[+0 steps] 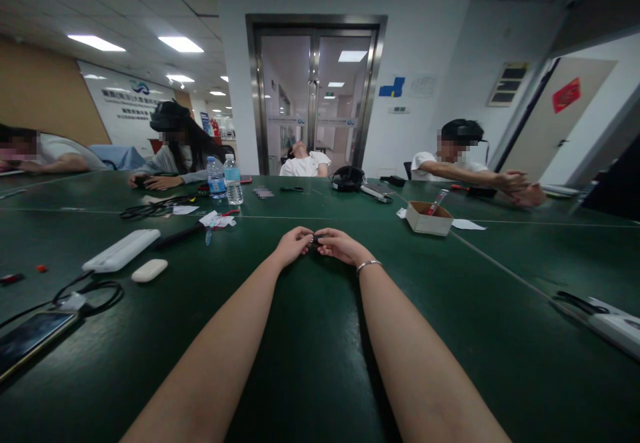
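Observation:
Both my arms stretch forward over the dark green table (310, 296), and the hands meet in front of me. My left hand (294, 244) pinches one end of a small dark object (315, 239). On its other end, the fingers of my right hand (343, 246) are closed too. The object is mostly covered by the fingertips and too small to name; a light, shiny spot shows on it. A silvery bracelet (369, 266) circles my right wrist.
To the left lie a phone (35, 340), a white power bank (123, 250), a white oval case (150, 270) and black cables. Two water bottles (233, 180), a headset (347, 178) and a small box (429, 220) stand farther off. Several people sit around the table.

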Demonstrator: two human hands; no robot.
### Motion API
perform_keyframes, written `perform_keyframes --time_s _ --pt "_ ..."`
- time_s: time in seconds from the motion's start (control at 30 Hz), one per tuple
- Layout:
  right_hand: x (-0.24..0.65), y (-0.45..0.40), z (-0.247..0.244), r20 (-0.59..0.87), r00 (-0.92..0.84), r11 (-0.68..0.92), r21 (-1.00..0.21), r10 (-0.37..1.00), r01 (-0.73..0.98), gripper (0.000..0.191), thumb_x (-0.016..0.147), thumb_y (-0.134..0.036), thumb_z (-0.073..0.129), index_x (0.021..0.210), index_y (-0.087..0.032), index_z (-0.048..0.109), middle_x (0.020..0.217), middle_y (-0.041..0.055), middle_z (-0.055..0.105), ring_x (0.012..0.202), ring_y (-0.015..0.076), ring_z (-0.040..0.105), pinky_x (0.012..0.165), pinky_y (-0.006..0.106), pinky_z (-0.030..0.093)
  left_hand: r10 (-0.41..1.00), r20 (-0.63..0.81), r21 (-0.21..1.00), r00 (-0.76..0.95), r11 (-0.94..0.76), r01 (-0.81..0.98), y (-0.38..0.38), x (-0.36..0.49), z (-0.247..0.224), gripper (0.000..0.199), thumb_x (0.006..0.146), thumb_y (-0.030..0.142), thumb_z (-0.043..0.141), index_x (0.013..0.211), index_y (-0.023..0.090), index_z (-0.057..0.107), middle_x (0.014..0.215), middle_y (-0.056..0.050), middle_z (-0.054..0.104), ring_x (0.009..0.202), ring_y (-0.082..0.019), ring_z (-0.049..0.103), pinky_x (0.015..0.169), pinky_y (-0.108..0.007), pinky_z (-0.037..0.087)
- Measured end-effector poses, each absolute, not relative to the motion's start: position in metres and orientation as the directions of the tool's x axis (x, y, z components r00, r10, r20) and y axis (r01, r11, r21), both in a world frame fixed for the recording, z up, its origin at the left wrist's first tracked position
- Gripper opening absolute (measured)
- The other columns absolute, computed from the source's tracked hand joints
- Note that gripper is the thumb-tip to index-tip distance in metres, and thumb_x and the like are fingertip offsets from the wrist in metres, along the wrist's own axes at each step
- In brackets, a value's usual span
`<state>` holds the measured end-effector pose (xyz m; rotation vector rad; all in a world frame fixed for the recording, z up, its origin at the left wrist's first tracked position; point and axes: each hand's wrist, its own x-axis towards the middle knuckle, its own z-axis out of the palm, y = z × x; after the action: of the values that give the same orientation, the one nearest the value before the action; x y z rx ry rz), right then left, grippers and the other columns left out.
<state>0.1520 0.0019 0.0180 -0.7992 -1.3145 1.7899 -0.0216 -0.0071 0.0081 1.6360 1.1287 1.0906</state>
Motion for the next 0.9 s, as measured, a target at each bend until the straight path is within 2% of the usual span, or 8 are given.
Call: perform_keyframes --time_s 0.1,0.27,0.47,0.67,0.9 --pt "0.152 0.0022 0.018 -0.045 -0.509 -0.177 -0.961 0.859 -0.212 0.019 0.081 0.002 0.051 0.094 -0.011 0.054 0.069 0.0043 0.062 0.06 0.0111 0.064 0.056 0.018 0.054 0.959 0.178 0.948 0.22 -0.226 0.222 -0.0047 -0.0211 0.0054 0.022 0.082 0.03 0.048 0.095 0.014 0.055 0.071 -0.002 0.055 0.054 -0.008 0.051 0.05 -0.019 0.042" --pt "0.1517 0.0031 0.0165 -0.043 -0.494 -0.171 -0.961 0.868 -0.216 0.019 0.08 0.003 0.051 0.092 -0.012 0.054 0.067 0.0035 0.062 0.058 0.0107 0.063 0.055 0.017 0.054 0.951 0.224 0.929 0.212 -0.275 0.248 -0.0025 -0.0222 0.001 0.027 0.076 0.025 0.056 0.102 0.018 0.055 0.082 -0.003 0.056 0.059 -0.008 0.053 0.05 -0.019 0.043" --pt "0.1519 0.0031 0.0165 -0.039 -0.51 -0.171 -0.962 0.859 -0.215 0.018 0.08 0.002 0.053 0.093 -0.011 0.055 0.069 0.0041 0.062 0.06 0.0112 0.064 0.055 0.017 0.054 0.959 0.179 0.95 0.218 -0.226 0.214 -0.0037 -0.0212 0.0041 0.022 0.081 0.027 0.049 0.097 0.014 0.055 0.071 -0.002 0.055 0.056 -0.008 0.051 0.051 -0.019 0.042" --pt "0.1518 0.0021 0.0174 -0.045 -0.503 -0.172 -0.963 0.863 -0.208 0.018 0.081 0.002 0.052 0.093 -0.011 0.054 0.068 0.0038 0.062 0.059 0.0106 0.063 0.056 0.018 0.055 0.955 0.203 0.937 0.215 -0.253 0.242 -0.0097 -0.0219 0.0084 0.027 0.076 0.023 0.056 0.103 0.018 0.054 0.086 -0.003 0.057 0.06 -0.008 0.053 0.053 -0.019 0.044" --pt "0.1518 0.0 0.0196 -0.053 -0.503 -0.175 -0.964 0.863 -0.2 0.018 0.08 0.001 0.055 0.093 -0.012 0.055 0.07 0.004 0.062 0.06 0.0111 0.064 0.056 0.018 0.054 0.968 0.15 0.958 0.204 -0.193 0.211 -0.0081 -0.0207 0.01 0.02 0.081 0.025 0.049 0.097 0.014 0.055 0.075 -0.003 0.057 0.058 -0.008 0.052 0.053 -0.019 0.044"
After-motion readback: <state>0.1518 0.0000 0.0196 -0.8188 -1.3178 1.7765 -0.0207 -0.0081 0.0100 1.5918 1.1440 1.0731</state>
